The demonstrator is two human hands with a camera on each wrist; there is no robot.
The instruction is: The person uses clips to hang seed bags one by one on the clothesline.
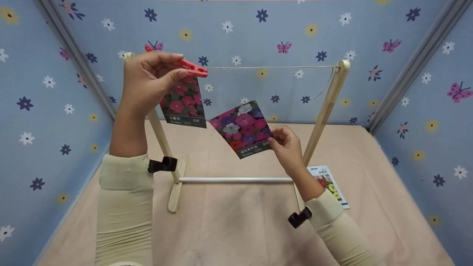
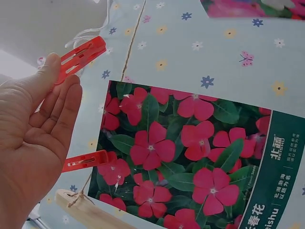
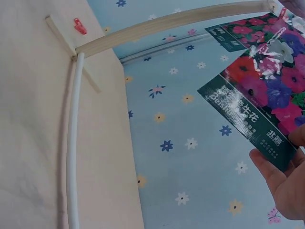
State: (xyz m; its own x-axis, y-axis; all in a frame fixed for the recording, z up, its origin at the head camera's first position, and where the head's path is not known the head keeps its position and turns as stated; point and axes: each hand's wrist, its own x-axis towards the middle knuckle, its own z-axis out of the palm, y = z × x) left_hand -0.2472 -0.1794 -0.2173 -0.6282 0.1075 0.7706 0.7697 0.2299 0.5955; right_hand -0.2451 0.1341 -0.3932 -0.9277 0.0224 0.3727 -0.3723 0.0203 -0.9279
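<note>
My left hand (image 1: 149, 75) pinches a red clothespin (image 1: 194, 69) between thumb and fingers, close to the string (image 1: 266, 67). Below it hangs a seed packet with pink-red flowers (image 1: 183, 101). In the left wrist view, a second red clothespin (image 2: 86, 161) grips that packet's edge near the post end of the string, while the pinched clothespin (image 2: 82, 59) is apart from the packet. My right hand (image 1: 288, 147) pinches the lower right corner of another seed packet (image 1: 244, 129), with purple, pink and white flowers, tilted below the string.
A wooden stand holds the string between its left post (image 1: 160, 135) and right post (image 1: 327, 111), with a white crossbar (image 1: 236, 180) low down. Another packet (image 1: 334, 188) lies right of the stand, partly behind my right forearm. One more red clothespin (image 3: 80, 26) lies by the stand's foot.
</note>
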